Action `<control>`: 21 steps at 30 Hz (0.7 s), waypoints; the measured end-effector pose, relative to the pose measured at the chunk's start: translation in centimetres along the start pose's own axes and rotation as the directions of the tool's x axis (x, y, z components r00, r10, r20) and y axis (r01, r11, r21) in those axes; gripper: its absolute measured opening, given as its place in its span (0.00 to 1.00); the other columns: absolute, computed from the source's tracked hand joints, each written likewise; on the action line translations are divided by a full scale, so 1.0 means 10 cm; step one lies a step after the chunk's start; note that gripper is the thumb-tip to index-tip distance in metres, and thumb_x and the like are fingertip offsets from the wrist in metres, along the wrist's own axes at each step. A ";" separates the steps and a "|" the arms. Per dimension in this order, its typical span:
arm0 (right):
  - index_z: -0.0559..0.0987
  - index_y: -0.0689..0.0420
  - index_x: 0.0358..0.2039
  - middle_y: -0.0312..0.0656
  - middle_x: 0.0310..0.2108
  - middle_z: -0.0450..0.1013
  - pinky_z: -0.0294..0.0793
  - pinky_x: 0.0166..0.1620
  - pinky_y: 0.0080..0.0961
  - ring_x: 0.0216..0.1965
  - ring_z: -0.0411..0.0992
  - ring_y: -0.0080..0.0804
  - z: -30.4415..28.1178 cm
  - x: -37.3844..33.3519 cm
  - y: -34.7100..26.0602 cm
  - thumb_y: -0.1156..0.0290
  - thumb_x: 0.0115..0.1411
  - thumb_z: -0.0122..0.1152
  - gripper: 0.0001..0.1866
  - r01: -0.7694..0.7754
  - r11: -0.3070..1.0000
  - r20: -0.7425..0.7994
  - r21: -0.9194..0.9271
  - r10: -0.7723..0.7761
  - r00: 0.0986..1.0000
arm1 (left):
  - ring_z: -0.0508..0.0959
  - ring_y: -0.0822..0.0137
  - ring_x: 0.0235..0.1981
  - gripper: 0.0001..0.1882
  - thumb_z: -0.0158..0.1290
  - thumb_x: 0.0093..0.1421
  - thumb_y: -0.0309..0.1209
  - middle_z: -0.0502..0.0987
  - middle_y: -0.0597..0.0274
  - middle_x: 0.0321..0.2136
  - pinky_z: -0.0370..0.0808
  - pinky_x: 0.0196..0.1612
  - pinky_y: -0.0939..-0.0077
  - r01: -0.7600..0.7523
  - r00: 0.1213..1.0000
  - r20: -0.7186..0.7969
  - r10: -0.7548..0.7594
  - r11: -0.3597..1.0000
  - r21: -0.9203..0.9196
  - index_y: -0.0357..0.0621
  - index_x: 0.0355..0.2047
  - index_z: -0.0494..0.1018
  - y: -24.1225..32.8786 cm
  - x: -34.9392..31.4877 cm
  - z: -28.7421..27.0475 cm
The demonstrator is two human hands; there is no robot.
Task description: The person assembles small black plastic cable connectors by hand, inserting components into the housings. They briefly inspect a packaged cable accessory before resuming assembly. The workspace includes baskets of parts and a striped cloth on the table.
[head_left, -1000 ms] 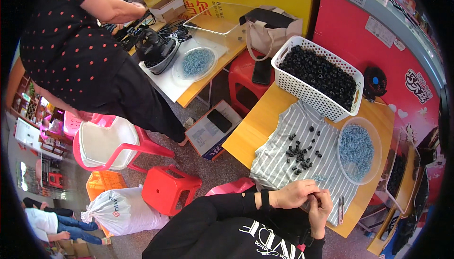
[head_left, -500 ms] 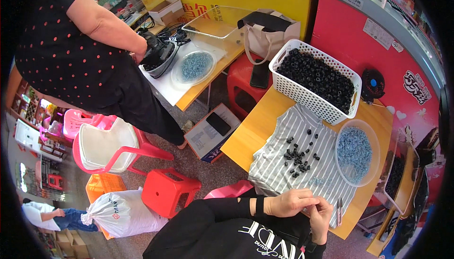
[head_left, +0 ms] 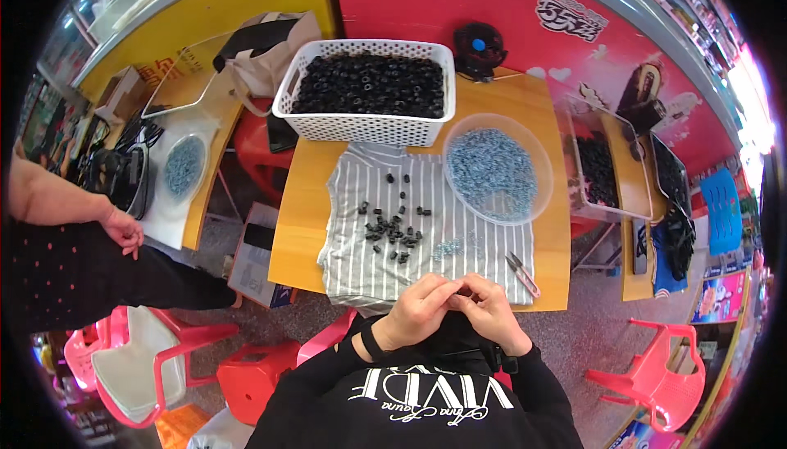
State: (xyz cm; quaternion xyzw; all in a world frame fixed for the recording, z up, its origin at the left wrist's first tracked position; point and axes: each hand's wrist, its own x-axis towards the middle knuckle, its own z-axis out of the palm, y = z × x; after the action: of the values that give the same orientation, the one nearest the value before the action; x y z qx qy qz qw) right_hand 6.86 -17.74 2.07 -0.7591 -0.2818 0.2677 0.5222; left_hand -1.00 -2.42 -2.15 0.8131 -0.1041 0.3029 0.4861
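Note:
My left hand (head_left: 418, 311) and my right hand (head_left: 489, 311) meet at the near edge of the table, fingertips pinched together. Whatever lies between them is hidden or too small to make out. Just beyond them is a grey-and-white striped cloth (head_left: 348, 252), with several small black cylindrical pieces (head_left: 393, 229) scattered on it. A thin patch of tiny pale-blue pieces (head_left: 453, 248) lies nearer my hands. Small snips with a pinkish handle (head_left: 523, 275) rest at the cloth's right edge. A round clear tub (head_left: 541, 203) of tiny blue pieces stands on the right.
A white perforated basket (head_left: 369, 129) full of black pieces stands at the table's back, beside a black fan (head_left: 479, 49). Another person's hand (head_left: 123, 229) hangs at the left, near a second table (head_left: 205, 195). A pink chair (head_left: 656, 375) stands on the right.
The view has swung to the right, bringing in the right-hand chair and shelves. My hands stay pinched together. The other person's hand has come away from the dark container.

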 end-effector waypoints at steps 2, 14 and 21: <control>0.78 0.65 0.39 0.44 0.31 0.73 0.71 0.31 0.25 0.29 0.73 0.29 -0.05 -0.07 0.01 0.78 0.57 0.61 0.09 0.008 1.000 -0.004 -0.012 -0.008 1.000 | 0.78 0.57 0.29 0.22 0.60 0.45 0.13 0.77 0.54 0.32 0.76 0.31 0.68 -0.009 0.999 0.038 0.008 1.000 0.015 0.35 0.43 0.75 -0.01 0.00 -0.01; 0.78 0.65 0.39 0.51 0.32 0.77 0.74 0.36 0.32 0.33 0.77 0.42 -0.42 -0.09 -0.16 0.75 0.56 0.62 0.11 0.073 0.958 0.064 -0.276 -0.057 0.996 | 0.73 0.69 0.21 0.10 0.58 0.56 0.19 0.74 0.57 0.28 0.70 0.25 0.78 0.277 0.954 -0.091 -0.285 0.957 -0.090 0.36 0.39 0.77 -0.23 -0.09 -0.07; 0.77 0.62 0.42 0.45 0.24 0.74 0.71 0.31 0.29 0.24 0.72 0.32 -0.51 -0.02 -0.12 0.73 0.57 0.64 0.13 0.028 0.973 0.004 -0.228 -0.028 1.000 | 0.75 0.59 0.25 0.07 0.57 0.56 0.19 0.74 0.54 0.27 0.71 0.28 0.70 0.233 0.971 -0.047 -0.234 0.972 -0.041 0.36 0.36 0.76 -0.22 -0.07 -0.04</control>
State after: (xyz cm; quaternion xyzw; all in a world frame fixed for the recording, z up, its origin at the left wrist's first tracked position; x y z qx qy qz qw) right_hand 10.11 -20.74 4.80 -0.8099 -0.3214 0.2267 0.4352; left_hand -0.69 -1.00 -4.05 0.8029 -0.0005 0.2627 0.5350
